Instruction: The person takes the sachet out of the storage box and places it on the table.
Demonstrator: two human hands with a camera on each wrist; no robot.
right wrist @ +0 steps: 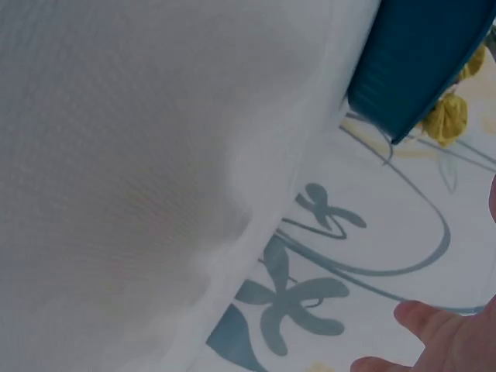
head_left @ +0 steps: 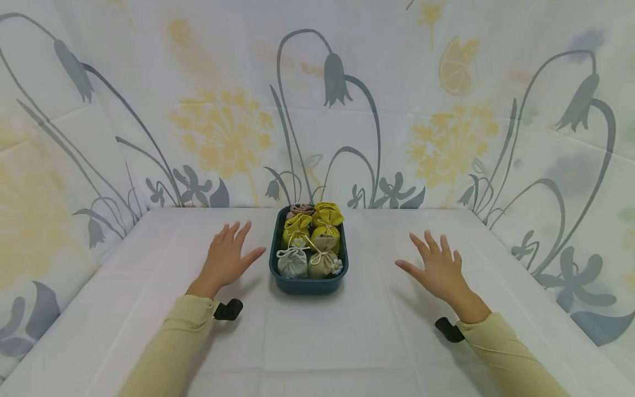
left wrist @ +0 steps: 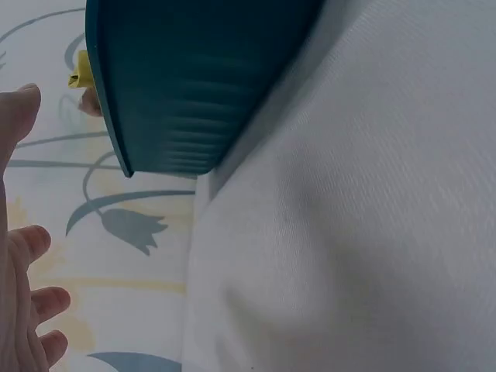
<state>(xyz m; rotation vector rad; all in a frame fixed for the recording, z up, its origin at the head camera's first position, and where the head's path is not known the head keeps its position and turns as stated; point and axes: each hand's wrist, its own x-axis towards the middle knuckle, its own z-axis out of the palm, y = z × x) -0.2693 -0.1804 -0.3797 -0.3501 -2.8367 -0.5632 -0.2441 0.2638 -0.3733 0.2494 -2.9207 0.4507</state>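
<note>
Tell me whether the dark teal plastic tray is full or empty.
Full: the dark teal plastic tray holds six small drawstring fabric pouches, yellow, beige, grey and pink, packed in pairs.

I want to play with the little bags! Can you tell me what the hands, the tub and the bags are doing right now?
left hand: open, flat over the table, beside the tub, holding nothing.
right hand: open, fingers spread, apart from the tub.
blue tub: upright on the table, full.
little bags: tied shut, packed in the tub.
</note>
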